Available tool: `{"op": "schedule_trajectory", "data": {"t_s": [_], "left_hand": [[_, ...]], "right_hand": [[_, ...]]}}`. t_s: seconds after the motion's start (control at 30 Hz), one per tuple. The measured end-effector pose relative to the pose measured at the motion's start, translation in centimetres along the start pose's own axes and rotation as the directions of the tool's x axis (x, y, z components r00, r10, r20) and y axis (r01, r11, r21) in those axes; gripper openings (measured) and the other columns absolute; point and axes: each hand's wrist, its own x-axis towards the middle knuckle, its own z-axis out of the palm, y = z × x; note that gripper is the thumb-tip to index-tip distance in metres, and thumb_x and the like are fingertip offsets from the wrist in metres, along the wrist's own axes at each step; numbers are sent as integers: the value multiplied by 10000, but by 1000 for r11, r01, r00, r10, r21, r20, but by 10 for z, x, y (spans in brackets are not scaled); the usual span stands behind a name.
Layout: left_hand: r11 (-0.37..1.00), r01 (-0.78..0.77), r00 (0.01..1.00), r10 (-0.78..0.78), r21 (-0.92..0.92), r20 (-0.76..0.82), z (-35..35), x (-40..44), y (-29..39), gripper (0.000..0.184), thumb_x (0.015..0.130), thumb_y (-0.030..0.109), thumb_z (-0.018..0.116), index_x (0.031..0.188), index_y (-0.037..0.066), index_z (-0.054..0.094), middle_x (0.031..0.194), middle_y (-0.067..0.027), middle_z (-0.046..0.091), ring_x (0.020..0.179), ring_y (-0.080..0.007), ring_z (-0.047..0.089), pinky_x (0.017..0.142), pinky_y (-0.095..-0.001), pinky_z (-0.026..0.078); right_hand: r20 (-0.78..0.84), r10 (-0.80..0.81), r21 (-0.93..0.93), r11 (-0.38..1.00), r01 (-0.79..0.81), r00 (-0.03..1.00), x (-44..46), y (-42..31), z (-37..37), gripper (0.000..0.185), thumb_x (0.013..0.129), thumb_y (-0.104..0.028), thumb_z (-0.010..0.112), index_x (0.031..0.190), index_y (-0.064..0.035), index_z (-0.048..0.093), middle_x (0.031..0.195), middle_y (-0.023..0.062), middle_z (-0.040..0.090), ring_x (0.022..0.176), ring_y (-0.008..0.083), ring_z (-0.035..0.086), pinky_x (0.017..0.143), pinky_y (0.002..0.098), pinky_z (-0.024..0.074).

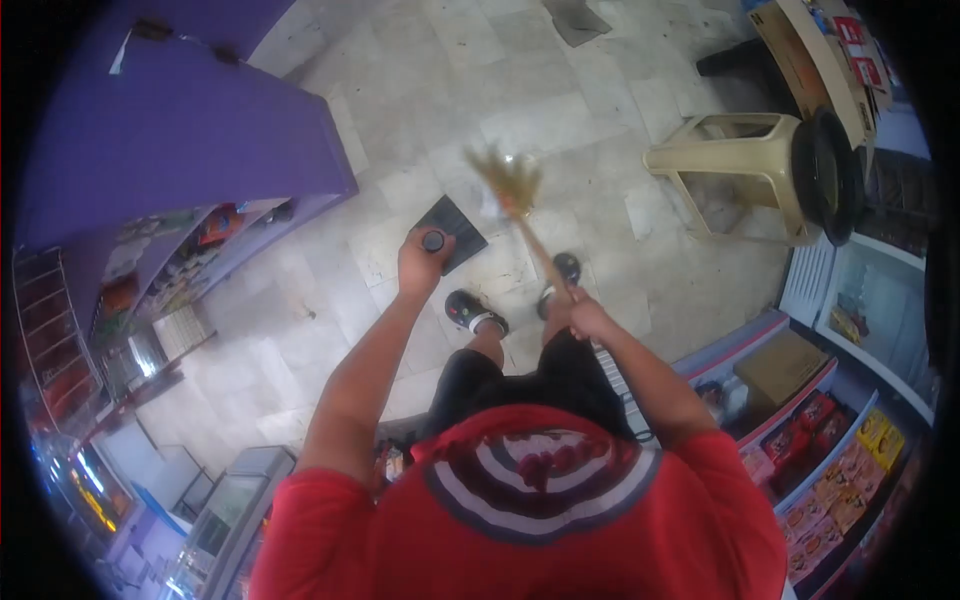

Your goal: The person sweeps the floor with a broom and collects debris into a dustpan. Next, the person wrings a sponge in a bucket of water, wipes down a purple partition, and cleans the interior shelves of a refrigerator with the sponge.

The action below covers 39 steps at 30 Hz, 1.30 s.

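Broom [531, 238] gripped by the right hand [590, 318] might bump a shoe [568, 266] if swung close, while the left hand [418, 264] grips the dustpan [464, 232].

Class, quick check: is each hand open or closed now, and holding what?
Left hand: closed, holding the dustpan.
Right hand: closed, holding the broom.

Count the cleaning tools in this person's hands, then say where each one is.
2: the dustpan in the left hand, and the broom in the right hand.
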Motion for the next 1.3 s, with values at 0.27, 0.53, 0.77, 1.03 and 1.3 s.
{"op": "schedule_trajectory", "data": {"t_s": [0.27, 0.53, 0.77, 1.03, 1.3], "left_hand": [[987, -131, 988, 123, 89, 95, -11, 16, 2, 117, 772, 79, 718, 824, 25, 629, 818, -61, 612, 734, -140, 592, 698, -269, 475], [951, -225, 937, 152, 210, 316, -74, 16, -18, 165, 754, 56, 724, 898, 42, 646, 940, -87, 629, 881, -188, 606, 792, -278, 471], [940, -298, 880, 203, 165, 430, -79, 28, -24, 199, 740, 53, 720, 915, 47, 626, 939, -91, 627, 879, -217, 609, 791, -291, 466], [962, -249, 902, 187, 116, 389, -73, 39, -14, 196, 738, 30, 719, 911, 44, 628, 966, -89, 629, 896, -204, 607, 813, -284, 466], [987, -150, 971, 134, 65, 196, -90, -3, -45, 177, 744, 8, 720, 894, 31, 628, 974, -95, 640, 939, -202, 607, 861, -292, 458]], "right_hand": [[-5, 66, 327, 943, -60, 998, -111, 53, -44, 631, 756, -63, 601, 1348, -171, 410, 642, 19, 496, 414, 104, 425, 360, 243, 335], [-356, 221, 473, 881, -28, 908, -61, 135, -174, 529, 797, -80, 548, 1304, -158, 419, 641, 18, 492, 418, 97, 431, 343, 258, 325], [-130, 196, 433, 893, -122, 972, 9, 119, -4, 507, 837, -129, 534, 1310, -150, 353, 631, 29, 487, 466, 142, 478, 372, 288, 382], [264, 70, 660, 714, -233, 962, -85, 34, 26, 526, 779, -78, 641, 1259, -140, 435, 696, 39, 543, 443, 113, 479, 361, 258, 369], [-405, -2, 147, 987, 68, 914, -45, -5, -197, 608, 774, -98, 553, 1356, -135, 380, 609, 10, 505, 442, 118, 466, 373, 263, 369]]}}
